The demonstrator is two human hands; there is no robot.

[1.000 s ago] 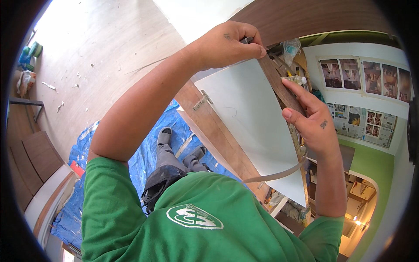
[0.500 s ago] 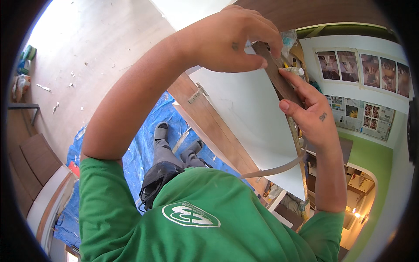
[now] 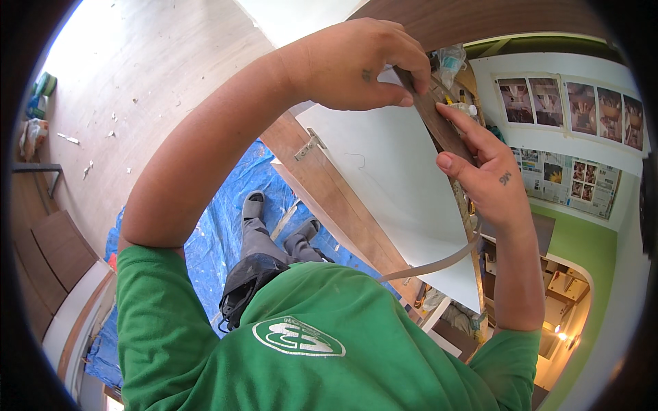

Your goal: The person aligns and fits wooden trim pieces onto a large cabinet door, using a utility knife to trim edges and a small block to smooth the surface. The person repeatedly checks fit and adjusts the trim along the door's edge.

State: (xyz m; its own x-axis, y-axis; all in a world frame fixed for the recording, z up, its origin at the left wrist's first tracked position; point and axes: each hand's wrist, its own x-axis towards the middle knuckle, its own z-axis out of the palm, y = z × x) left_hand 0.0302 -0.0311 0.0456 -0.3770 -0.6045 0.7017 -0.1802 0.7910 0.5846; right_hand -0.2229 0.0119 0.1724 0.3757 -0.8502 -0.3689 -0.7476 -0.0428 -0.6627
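Note:
A narrow dark-brown wood-look strip [image 3: 442, 130] runs along the edge of a white panel [image 3: 391, 171]. My left hand [image 3: 367, 65] bends over the strip's upper end, with thumb and fingers closed around it. Lower down, my right hand [image 3: 490, 175] straddles the same strip, its thumb on the panel side and its fingers across the far side. A thin tan band [image 3: 439, 265] curls away below my right hand toward my shirt; whether it joins the brown strip is hidden. A metal hinge [image 3: 310, 145] sits on the wooden board beside the panel.
A blue tarp [image 3: 229, 198] lies under my feet. Scraps [image 3: 68, 138] litter the pale floor at left. Behind the panel are a clear plastic bag [image 3: 450, 61] and a bottle [image 3: 468, 109]. A dark-brown board [image 3: 493, 20] spans the top, and photos [image 3: 582, 109] hang on the right wall.
My left hand has shifted slightly down, and its fingers have come down from above the strip to close around it. The right hand has stayed almost in place.

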